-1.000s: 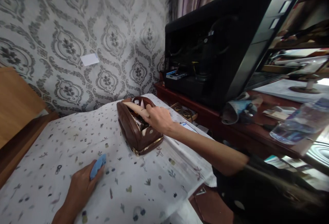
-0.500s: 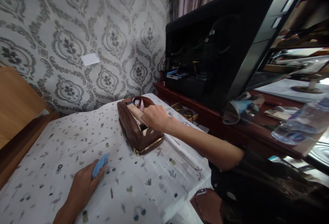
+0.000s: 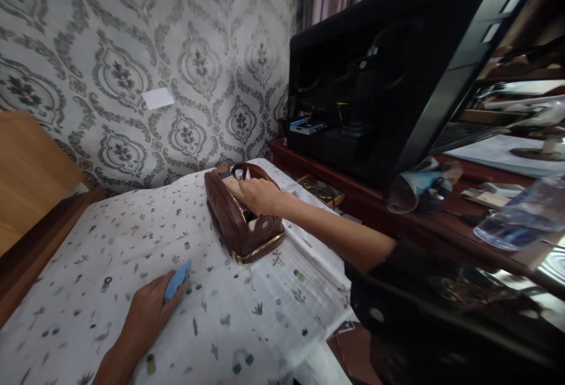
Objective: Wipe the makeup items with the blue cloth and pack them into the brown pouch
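Observation:
My left hand [image 3: 152, 302] is closed around a small piece of blue cloth [image 3: 177, 281], which pokes out between thumb and fingers just above the patterned white sheet [image 3: 212, 320]. A brown toiletry bag [image 3: 225, 220] with a gold zip stands unzipped in front of me. My right hand [image 3: 260, 196] reaches into its opening, fingers curled down against the contents. Beside those fingers lies a beige tube [image 3: 232, 185], and a pale pink pointed tip [image 3: 248, 174] rises behind them. The right fingertips are hidden, so what they grip cannot be made out.
A black computer case [image 3: 353, 96] stands on a dark red desk [image 3: 304, 164] to the right. A clear plastic bottle [image 3: 512, 214] and a crumpled wrapper [image 3: 415, 188] lie there too. An open drawer [image 3: 324, 192] holds small items. A wooden board [image 3: 35, 179] borders the left side.
The view has shifted slightly. My right hand has moved a little within the bag's opening, still with curled fingers. My left hand keeps hold of the blue cloth.

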### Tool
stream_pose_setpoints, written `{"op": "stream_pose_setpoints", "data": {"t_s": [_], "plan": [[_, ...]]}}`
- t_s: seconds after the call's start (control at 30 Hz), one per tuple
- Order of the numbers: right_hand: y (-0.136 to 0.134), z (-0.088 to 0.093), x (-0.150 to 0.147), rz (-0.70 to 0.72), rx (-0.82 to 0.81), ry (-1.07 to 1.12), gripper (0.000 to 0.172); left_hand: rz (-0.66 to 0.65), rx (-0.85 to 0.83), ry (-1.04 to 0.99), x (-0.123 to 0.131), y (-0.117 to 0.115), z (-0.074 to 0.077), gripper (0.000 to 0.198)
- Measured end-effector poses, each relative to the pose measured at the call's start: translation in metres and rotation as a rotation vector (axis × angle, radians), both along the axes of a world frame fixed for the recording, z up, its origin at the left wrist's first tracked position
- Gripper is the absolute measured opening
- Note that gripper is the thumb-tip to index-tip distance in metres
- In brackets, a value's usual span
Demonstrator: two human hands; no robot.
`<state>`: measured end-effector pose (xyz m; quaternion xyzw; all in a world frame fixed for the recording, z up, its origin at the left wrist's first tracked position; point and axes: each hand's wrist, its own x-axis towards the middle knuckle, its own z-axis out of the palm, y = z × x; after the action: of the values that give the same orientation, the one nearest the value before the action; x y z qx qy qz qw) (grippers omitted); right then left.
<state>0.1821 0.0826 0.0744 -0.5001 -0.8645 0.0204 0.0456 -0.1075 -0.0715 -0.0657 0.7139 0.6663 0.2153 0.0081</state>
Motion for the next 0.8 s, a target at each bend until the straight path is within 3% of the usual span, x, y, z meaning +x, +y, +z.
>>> {"op": "stream_pose_setpoints", "data": {"t_s": [0.17, 0.4, 0.53, 0.67, 0.8], "plan": [[0.004, 0.0, 0.007, -0.023, 0.083, 0.1, 0.034, 0.012, -0.025, 0.024, 0.001, 0.0, 0.002, 0.059], [0.011, 0.011, 0.035, -0.188, 0.135, 0.538, 0.026, 0.01, -0.024, 0.011, 0.005, -0.001, 0.006, 0.059], [0.018, 0.011, 0.036, -0.212, 0.148, 0.434, 0.025, -0.002, -0.009, 0.018, 0.003, 0.0, 0.002, 0.061], [0.03, 0.008, 0.019, -0.116, 0.128, 0.243, 0.029, 0.021, -0.022, 0.032, 0.002, 0.001, 0.001, 0.062], [0.043, 0.01, 0.001, -0.106, 0.107, 0.205, 0.035, 0.008, -0.06, 0.012, 0.006, -0.001, 0.008, 0.061]]}}
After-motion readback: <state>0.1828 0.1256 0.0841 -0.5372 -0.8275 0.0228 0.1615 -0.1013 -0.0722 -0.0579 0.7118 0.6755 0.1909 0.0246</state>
